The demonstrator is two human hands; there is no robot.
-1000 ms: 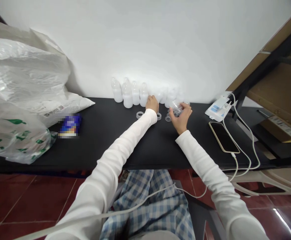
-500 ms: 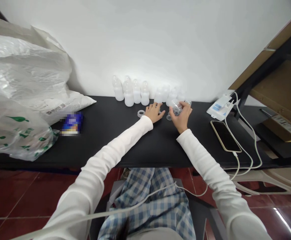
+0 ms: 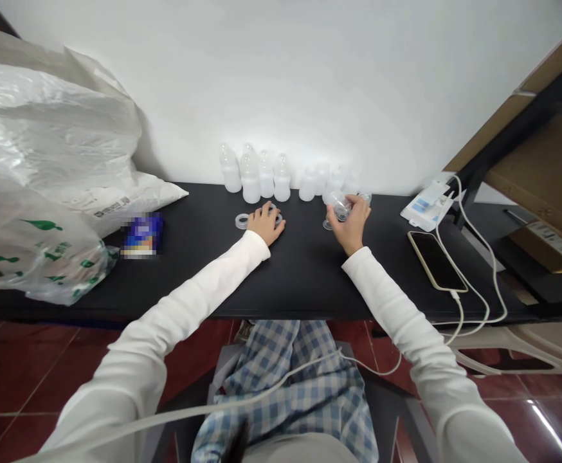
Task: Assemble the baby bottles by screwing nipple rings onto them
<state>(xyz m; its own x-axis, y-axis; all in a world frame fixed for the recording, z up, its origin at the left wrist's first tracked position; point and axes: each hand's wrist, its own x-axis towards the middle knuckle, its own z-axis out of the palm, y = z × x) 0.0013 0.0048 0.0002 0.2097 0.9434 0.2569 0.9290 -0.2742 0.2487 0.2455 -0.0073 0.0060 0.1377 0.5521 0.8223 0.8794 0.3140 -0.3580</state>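
Note:
My left hand (image 3: pixel 265 223) rests palm down on the black table, fingers spread over several translucent rings; one ring (image 3: pixel 242 221) shows beside it on the left. My right hand (image 3: pixel 351 225) grips a clear plastic cap (image 3: pixel 339 202) between thumb and fingers. A small clear nipple-like piece (image 3: pixel 328 224) lies by the right thumb. Behind my left hand stand several white baby bottles (image 3: pixel 251 183) with clear domed caps. More white bottles (image 3: pixel 307 184), whose tops look uncapped, stand behind my right hand, partly hidden by it.
Large white plastic bags (image 3: pixel 44 141) and a blurred blue packet (image 3: pixel 143 235) occupy the table's left. At right lie a phone (image 3: pixel 436 260) with a charging cable (image 3: pixel 490 257) and a white-blue package (image 3: pixel 424 209). A white wall (image 3: pixel 281 77) rises behind the bottles.
My left hand has slid left across the table, and the rings under it have shifted left too. My right hand stays nearly in place with the clear cap.

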